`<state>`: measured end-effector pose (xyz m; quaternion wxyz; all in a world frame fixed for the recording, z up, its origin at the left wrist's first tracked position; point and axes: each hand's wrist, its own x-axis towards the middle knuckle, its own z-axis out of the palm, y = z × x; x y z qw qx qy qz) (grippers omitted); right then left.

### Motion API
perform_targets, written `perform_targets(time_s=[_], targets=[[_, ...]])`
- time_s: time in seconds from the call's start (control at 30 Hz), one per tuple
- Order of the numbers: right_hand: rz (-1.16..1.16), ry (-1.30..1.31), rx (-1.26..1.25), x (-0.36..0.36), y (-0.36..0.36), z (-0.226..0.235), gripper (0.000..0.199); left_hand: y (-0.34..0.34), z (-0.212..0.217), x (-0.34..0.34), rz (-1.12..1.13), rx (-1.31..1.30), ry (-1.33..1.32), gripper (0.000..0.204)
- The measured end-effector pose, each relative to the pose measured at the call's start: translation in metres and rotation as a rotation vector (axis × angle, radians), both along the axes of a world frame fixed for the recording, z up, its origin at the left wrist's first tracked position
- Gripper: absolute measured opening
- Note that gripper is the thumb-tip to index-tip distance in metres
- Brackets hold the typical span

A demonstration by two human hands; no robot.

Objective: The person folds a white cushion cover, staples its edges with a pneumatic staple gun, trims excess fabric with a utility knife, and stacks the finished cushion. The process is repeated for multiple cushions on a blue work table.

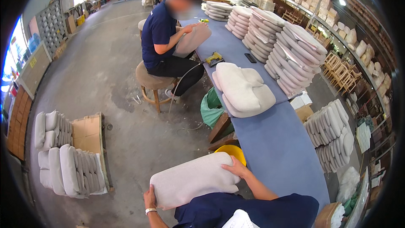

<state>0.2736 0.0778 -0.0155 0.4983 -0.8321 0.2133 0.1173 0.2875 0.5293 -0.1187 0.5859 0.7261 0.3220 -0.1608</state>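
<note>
A light beige upholstered cushion [194,179] lies tilted across my lap, off the table's left side. My left hand [149,197] grips its lower left end, the fingers partly hidden along the edge. At the opposite end my right hand [236,168] is closed on the upper right corner, thumb on top of the fabric. Just behind that corner shows a yellow basin [233,151], partly covered by the cushion. On the blue-topped table [278,143] ahead sit a few similar cushions [244,88] in a loose pile.
A co-worker [158,29] sits on a round stool [154,78], holding another cushion [196,40]. Near them lie a yellow staple gun [214,58] with a hose and a black phone [250,58]. Tall cushion stacks [295,55] line the table's far side; more cushions [69,171] stand on a pallet at left.
</note>
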Motion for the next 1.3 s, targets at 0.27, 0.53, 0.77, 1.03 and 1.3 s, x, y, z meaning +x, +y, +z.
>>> perform_targets(time_s=[0.27,0.53,0.77,1.03,1.3], targets=[[-0.038,-0.084,0.208,0.037,0.011,-0.012,0.081,0.016,-0.012,0.029,0.087,-0.184,-0.022,0.072],[-0.409,-0.382,0.430,0.054,-0.020,-0.004,0.084,-0.043,0.084,0.198,-0.148,-0.236,-0.366,0.063],[-0.920,-0.815,0.790,0.097,-0.110,0.031,0.074,-0.263,0.265,0.346,-0.508,-0.814,-0.920,0.079],[-1.194,-1.281,0.786,0.168,-0.276,0.071,0.060,-0.465,0.230,0.441,-0.976,-0.483,-0.527,0.048],[-1.323,-0.959,0.544,0.225,-0.365,0.052,0.067,-0.500,0.095,0.396,-0.969,-0.596,0.293,0.064]])
